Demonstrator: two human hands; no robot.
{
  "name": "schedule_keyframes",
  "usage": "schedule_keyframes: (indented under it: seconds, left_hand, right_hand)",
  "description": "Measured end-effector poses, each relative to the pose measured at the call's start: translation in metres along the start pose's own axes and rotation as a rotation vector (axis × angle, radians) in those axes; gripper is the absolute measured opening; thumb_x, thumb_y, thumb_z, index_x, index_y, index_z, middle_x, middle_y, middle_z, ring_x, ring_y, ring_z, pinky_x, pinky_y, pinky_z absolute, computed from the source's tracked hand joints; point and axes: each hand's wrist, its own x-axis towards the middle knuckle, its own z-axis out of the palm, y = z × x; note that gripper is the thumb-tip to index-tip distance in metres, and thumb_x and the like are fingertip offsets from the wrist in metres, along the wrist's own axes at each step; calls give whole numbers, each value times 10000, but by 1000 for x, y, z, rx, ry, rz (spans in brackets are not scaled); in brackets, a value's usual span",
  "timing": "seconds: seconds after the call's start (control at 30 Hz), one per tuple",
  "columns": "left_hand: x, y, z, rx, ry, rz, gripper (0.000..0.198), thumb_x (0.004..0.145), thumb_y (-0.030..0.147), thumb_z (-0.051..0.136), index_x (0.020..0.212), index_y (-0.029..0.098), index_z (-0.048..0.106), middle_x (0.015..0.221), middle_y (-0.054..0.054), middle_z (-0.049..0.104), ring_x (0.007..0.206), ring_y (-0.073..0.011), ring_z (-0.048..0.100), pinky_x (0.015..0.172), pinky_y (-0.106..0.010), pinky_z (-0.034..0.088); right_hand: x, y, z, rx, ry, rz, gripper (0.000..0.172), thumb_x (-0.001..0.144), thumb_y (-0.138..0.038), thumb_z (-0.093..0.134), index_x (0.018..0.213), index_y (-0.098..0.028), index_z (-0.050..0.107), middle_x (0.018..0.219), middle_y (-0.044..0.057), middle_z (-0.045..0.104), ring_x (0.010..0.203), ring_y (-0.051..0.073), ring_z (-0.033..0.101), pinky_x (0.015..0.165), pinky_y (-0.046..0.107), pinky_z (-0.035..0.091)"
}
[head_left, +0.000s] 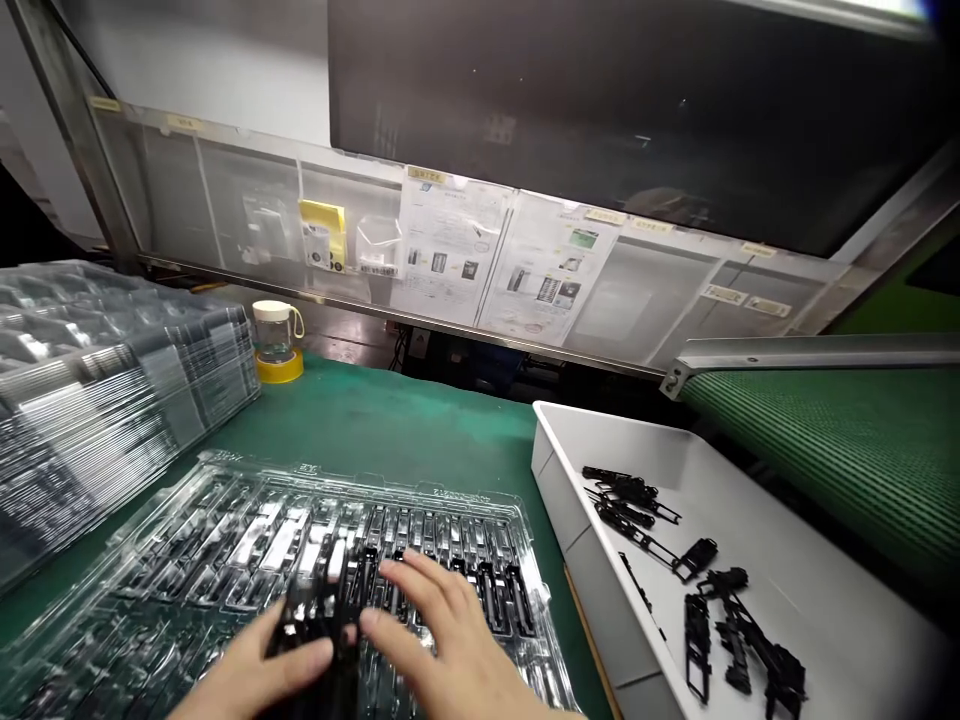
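Observation:
My left hand [251,665], at the bottom of the view, is closed around a bundle of black plastic parts [319,625]. Motion blur smears this bundle, and its lower end leaves the frame. Just to its right, my right hand [461,645] reaches over the clear plastic tray [480,492] with fingers apart. Its thumb is close beside the bundle; whether they touch, I cannot tell. Several black parts [491,600] sit upright in the tray's slots, partly hidden behind my right fingers. Slots on the tray's left side show bare plastic.
A tall stack of clear trays [112,400] stands at left, beside a lidded cup [276,335] on a yellow base. At right, a white bin [637,430] holds loose black parts [697,640]. A green conveyor belt [840,420] runs behind it. Instruction sheets [457,250] hang ahead.

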Motion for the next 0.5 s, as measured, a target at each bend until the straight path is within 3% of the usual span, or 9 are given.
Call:
schedule_keyframes:
  seconds: [0.1, 0.2, 0.33, 0.5]
  left_hand:
    - [20, 27, -14, 279, 136, 169, 486, 612, 365, 602, 1020, 221, 380, 960, -46, 578, 895, -208, 519, 809, -342, 379]
    - [44, 38, -24, 538, 144, 331, 392, 670, 350, 561, 1004, 217, 405, 969, -34, 544, 889, -206, 497, 813, -376, 347]
    - [67, 28, -34, 756, 38, 411, 348, 699, 347, 535, 979, 158, 452, 924, -37, 543, 858, -201, 498, 784, -387, 364]
    - [76, 12, -64, 945, 178, 338, 574, 671, 458, 522, 1094, 106, 357, 1123, -135, 393, 1036, -279, 359, 862, -448, 281]
  right_hand:
    - [-4, 1, -17, -50, 33, -109, 553, 661, -309, 555, 1170, -275, 340, 1306, 56, 225, 1184, 254, 177, 951, 435, 198]
    - [-5, 1, -25, -64, 52, -92, 433, 714, -257, 474, 1135, -246, 377, 1275, 72, 272, 1167, 222, 237, 932, 399, 259]
    - [-3, 1, -26, -58, 43, -82, 380, 709, -261, 479, 1086, -236, 434, 1236, 79, 337, 1141, 225, 286, 915, 383, 290]
    - [-4, 3, -26, -48, 38, -86, 342, 730, -277, 455, 1071, -250, 446, 1222, 64, 352, 1130, 210, 306, 914, 372, 295]
